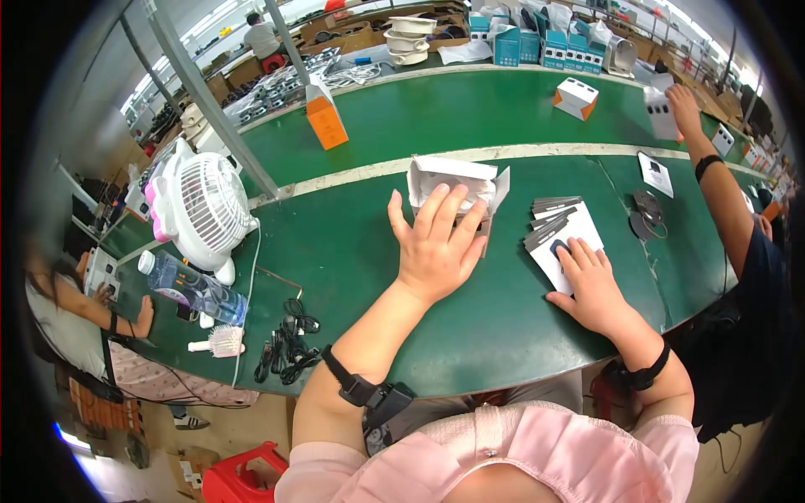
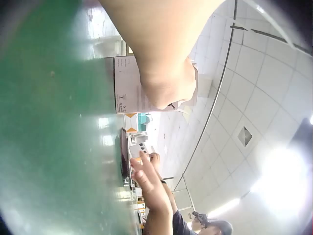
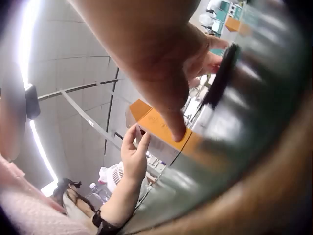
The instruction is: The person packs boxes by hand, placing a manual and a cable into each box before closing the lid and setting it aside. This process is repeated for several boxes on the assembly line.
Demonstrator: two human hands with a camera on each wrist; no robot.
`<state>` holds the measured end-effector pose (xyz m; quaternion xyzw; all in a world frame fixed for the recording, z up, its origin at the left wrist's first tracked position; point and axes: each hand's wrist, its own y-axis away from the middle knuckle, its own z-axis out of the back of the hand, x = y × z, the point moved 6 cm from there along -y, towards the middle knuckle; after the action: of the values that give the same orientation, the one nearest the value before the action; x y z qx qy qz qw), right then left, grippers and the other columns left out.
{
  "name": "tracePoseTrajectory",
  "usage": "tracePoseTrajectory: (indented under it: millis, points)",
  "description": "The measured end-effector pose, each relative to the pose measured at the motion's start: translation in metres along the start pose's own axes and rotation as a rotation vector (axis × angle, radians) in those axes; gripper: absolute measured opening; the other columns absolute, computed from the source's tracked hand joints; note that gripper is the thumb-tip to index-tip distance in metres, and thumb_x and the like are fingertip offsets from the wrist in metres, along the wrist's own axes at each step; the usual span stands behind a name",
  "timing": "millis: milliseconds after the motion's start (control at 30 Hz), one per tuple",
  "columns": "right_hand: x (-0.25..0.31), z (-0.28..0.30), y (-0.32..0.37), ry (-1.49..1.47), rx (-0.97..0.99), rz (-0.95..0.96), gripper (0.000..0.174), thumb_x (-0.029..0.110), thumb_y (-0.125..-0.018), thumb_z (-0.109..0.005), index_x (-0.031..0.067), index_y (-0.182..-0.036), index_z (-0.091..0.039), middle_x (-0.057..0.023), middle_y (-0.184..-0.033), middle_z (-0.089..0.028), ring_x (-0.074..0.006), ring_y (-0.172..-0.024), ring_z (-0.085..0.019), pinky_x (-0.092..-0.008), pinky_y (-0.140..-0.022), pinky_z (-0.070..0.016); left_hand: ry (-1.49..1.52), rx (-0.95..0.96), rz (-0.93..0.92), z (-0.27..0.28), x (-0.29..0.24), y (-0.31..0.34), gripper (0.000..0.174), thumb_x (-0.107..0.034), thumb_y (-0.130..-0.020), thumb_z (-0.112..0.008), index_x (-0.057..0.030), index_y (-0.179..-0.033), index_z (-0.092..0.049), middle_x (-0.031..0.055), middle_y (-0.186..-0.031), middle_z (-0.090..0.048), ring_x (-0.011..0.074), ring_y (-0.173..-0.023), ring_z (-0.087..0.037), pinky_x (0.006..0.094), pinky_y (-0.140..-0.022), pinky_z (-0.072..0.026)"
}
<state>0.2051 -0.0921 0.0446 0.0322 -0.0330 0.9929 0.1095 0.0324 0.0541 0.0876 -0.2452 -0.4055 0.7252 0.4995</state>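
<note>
My left hand [image 1: 436, 251] spreads its fingers over the front of an open white box [image 1: 423, 178], whose flaps stand up and whose inside shows white contents. In the left wrist view the same hand [image 2: 168, 88] covers the top of the box [image 2: 128, 88]; the right wrist view shows the box's orange side [image 3: 159, 125]. My right hand [image 1: 594, 289] rests its fingers on a fanned stack of white booklets [image 1: 584, 225] with dark edges, thumb out at the near side. Part of the top booklet is hidden under those fingers.
Left of me stand a white fan [image 1: 210, 201], a water bottle [image 1: 197, 289], a hairbrush [image 1: 222, 341] and bundled black cables [image 1: 289, 348]. Beyond the white strip are an orange box [image 1: 325, 119] and a white-orange box [image 1: 576, 99]. Another person's arm [image 1: 713, 168] reaches in at right.
</note>
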Motion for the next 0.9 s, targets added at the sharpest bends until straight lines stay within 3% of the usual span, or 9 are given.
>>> tracePoseTrajectory:
  millis: [400,500,567,600,667,700,767,800,900]
  points:
    - [0.010,0.013,0.023,-0.025,-0.058,0.176,0.033,0.012,-0.089,-0.054,-0.0030,-0.119,-0.055,-0.0189,-0.127,-0.055,-0.0343,-0.123,-0.047,-0.0490,-0.102,-0.0363,0.108,-0.102,-0.120,0.015,-0.008,-0.001,0.031,-0.018,-0.070,-0.072,-0.0160,-0.100,-0.069,0.0080,-0.125,-0.055,0.0271,-0.124,-0.040,0.0536,-0.103,-0.0255]
    - [0.011,0.042,0.024,-0.152,-0.090,0.223,0.030,0.011,-0.090,-0.052,-0.0023,-0.116,-0.058,-0.0179,-0.117,-0.061,-0.0366,-0.111,-0.055,-0.0445,-0.097,-0.0413,0.193,-0.138,-0.139,0.025,-0.007,-0.004,0.033,-0.015,-0.071,-0.071,-0.0122,-0.104,-0.068,0.0100,-0.123,-0.055,0.0271,-0.118,-0.047,0.0473,-0.099,-0.0350]
    - [-0.002,0.074,0.025,-0.633,-0.033,-0.006,0.028,0.013,-0.093,-0.048,-0.0032,-0.113,-0.061,-0.0176,-0.105,-0.065,-0.0323,-0.096,-0.062,-0.0398,-0.089,-0.0456,0.275,-0.144,-0.137,0.032,-0.011,-0.003,0.035,-0.013,-0.073,-0.070,-0.0094,-0.108,-0.067,0.0116,-0.122,-0.056,0.0266,-0.113,-0.051,0.0433,-0.096,-0.0406]
    - [-0.009,0.081,0.025,-0.873,-0.099,0.029,0.030,0.016,-0.097,-0.045,-0.0049,-0.112,-0.061,-0.0139,-0.096,-0.067,-0.0216,-0.088,-0.062,-0.0345,-0.081,-0.0472,0.607,-0.092,0.054,0.030,-0.005,-0.003,0.040,-0.014,-0.078,-0.069,-0.0059,-0.116,-0.061,0.0132,-0.121,-0.056,0.0260,-0.108,-0.055,0.0399,-0.091,-0.0444]
    - [-0.011,0.096,0.019,-1.047,-0.125,0.024,0.031,0.018,-0.098,-0.045,-0.0054,-0.112,-0.061,-0.0116,-0.095,-0.066,-0.0177,-0.088,-0.061,-0.0328,-0.080,-0.0473,1.229,0.049,0.400,0.010,-0.001,0.004,0.058,-0.033,-0.094,-0.055,0.0016,-0.137,-0.039,0.0183,-0.118,-0.056,0.0259,-0.099,-0.061,0.0361,-0.085,-0.0502]
    - [-0.015,0.103,0.012,-1.221,-0.147,0.015,0.033,0.019,-0.099,-0.045,-0.0060,-0.111,-0.061,-0.0094,-0.093,-0.066,-0.0137,-0.088,-0.059,-0.0312,-0.078,-0.0473,1.221,0.044,0.394,0.008,0.002,0.004,0.058,-0.033,-0.094,-0.055,0.0016,-0.137,-0.039,0.0183,-0.118,-0.056,0.0259,-0.099,-0.061,0.0361,-0.085,-0.0502]
    - [-0.014,0.102,-0.015,-1.330,-0.131,0.052,0.035,0.022,-0.099,-0.045,-0.0069,-0.112,-0.060,-0.0076,-0.093,-0.066,-0.0131,-0.087,-0.059,-0.0295,-0.078,-0.0470,1.994,0.317,0.635,-0.012,-0.005,0.008,0.070,-0.051,-0.097,-0.040,0.0023,-0.141,-0.030,0.0208,-0.116,-0.057,0.0284,-0.100,-0.062,0.0377,-0.086,-0.0504]
    - [-0.005,0.106,-0.028,-1.261,-0.127,0.049,0.035,0.022,-0.099,-0.045,-0.0067,-0.112,-0.060,-0.0079,-0.093,-0.066,-0.0138,-0.087,-0.059,-0.0299,-0.078,-0.0470,1.946,0.351,0.659,-0.011,-0.006,0.008,0.078,-0.061,-0.095,-0.030,0.0020,-0.141,-0.030,0.0223,-0.115,-0.058,0.0294,-0.101,-0.062,0.0387,-0.087,-0.0508]
    - [0.024,0.115,-0.051,-0.824,-0.354,0.190,0.030,0.015,-0.096,-0.047,-0.0054,-0.114,-0.059,-0.0169,-0.098,-0.067,-0.0268,-0.090,-0.063,-0.0372,-0.080,-0.0488,1.843,0.436,0.775,-0.018,-0.002,0.012,0.076,-0.060,-0.095,-0.032,0.0016,-0.140,-0.031,0.0222,-0.117,-0.058,0.0295,-0.099,-0.063,0.0387,-0.087,-0.0508]
